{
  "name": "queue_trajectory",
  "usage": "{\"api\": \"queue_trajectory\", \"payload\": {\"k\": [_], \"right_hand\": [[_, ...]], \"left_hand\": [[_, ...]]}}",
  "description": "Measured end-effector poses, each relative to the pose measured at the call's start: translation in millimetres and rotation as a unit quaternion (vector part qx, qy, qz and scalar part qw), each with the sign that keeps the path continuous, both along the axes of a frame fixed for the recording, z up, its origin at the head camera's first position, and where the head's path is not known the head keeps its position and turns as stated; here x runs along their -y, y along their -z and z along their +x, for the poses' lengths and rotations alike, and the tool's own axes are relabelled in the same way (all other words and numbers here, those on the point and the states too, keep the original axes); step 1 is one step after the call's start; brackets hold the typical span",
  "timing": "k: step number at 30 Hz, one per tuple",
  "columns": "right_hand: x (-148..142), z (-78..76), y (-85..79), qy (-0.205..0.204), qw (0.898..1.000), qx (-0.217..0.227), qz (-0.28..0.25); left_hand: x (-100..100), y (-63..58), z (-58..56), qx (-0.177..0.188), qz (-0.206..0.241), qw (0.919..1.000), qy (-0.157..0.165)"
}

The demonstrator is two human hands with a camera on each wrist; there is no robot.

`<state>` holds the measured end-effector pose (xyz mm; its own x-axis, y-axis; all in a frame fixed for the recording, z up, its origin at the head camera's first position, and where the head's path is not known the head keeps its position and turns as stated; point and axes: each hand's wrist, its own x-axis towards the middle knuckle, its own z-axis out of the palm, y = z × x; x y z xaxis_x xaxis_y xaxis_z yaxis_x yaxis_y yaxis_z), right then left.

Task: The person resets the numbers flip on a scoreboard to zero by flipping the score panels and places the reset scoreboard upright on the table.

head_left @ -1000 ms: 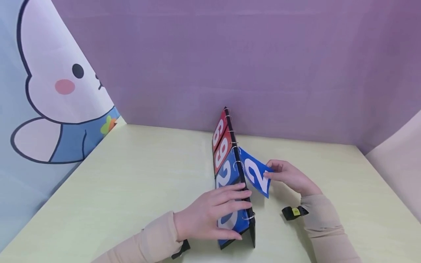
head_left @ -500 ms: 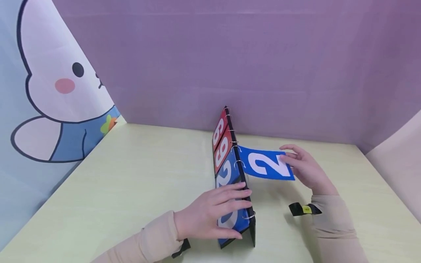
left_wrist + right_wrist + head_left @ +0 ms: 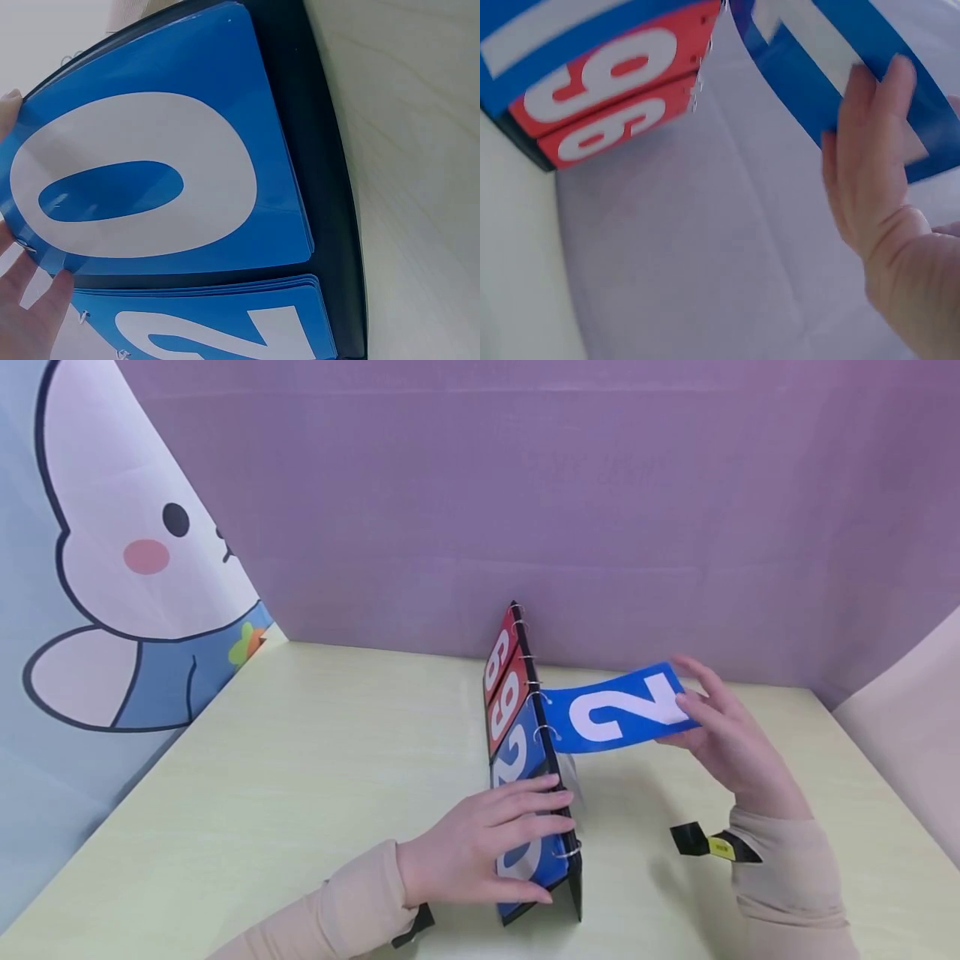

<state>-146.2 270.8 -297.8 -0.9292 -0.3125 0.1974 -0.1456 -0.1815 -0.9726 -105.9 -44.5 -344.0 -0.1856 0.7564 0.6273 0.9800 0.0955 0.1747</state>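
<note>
A tabletop flip scoreboard [image 3: 530,693] with a black A-shaped stand stands lengthwise, its number cards hung on metal rings. My left hand [image 3: 487,843] lies over its near end, fingers stretched across the blue 0 card [image 3: 225,67] to the ringed top edge. In the left wrist view its fingertips touch that edge. My right hand [image 3: 738,739] pinches the free end of a blue card with a white 2 [image 3: 600,718], lifted out right of the scoreboard and still on its rings. Another 2 card [image 3: 512,756] lies on the left face. The right wrist view shows the raised card's other side [image 3: 802,90].
Two red cards [image 3: 504,693] with white digits hang at the scoreboard's far end. The pale table [image 3: 337,760] reaches to a purple backdrop [image 3: 562,510]. A cartoon rabbit panel [image 3: 112,568] stands at the left. A black strap [image 3: 708,843] sits at the right wrist.
My right hand has moved right and up, swinging the blue 2 card from hanging low to about level and then tilted upward. The left hand and scoreboard have stayed in place.
</note>
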Motion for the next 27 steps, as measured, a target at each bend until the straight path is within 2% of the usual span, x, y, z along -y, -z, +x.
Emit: {"api": "queue_trajectory", "payload": {"k": [3,5,8,10,12,14,17,21,24,26,27], "right_hand": [[15,6.0,-4.8,0.005,0.999,-0.037,-0.032],[27,10.5,-8.1,0.023,0.998,-0.065,-0.015],[44,17.4,-11.2,0.075,0.99,-0.09,0.079],[54,21.4,-11.5,0.108,0.977,-0.093,0.158],[63,23.2,-10.0,0.126,0.967,-0.092,0.2],[71,23.3,-7.6,0.126,0.964,-0.096,0.212],[80,21.1,-3.4,0.113,0.966,-0.107,0.205],[90,18.1,3.1,0.111,0.961,-0.13,0.219],[97,13.4,9.0,0.103,0.954,-0.179,0.217],[101,9.0,12.5,0.091,0.944,-0.236,0.213],[103,6.8,14.0,0.089,0.935,-0.267,0.216]], "left_hand": [[1,-0.3,-0.2,0.011,-0.005,0.9999,-0.001],[1,-0.4,-0.1,0.02,-0.011,0.9997,-0.002],[2,-0.3,0.1,0.033,-0.019,0.9993,-0.004],[2,0.0,0.1,0.037,-0.021,0.9991,-0.006],[2,0.5,0.1,0.033,-0.02,0.9992,-0.005],[1,0.8,0.2,0.028,-0.016,0.9995,-0.005],[1,1.3,-0.1,0.02,-0.011,0.9997,-0.004],[0,2.0,-1.1,0.012,-0.006,0.9999,-0.003],[-1,2.7,-2.1,-0.003,0.001,1.0,-0.002],[-1,3.3,-2.7,-0.02,0.008,0.9998,-0.003],[-1,3.3,-3.0,-0.03,0.01,0.9995,-0.003]]}}
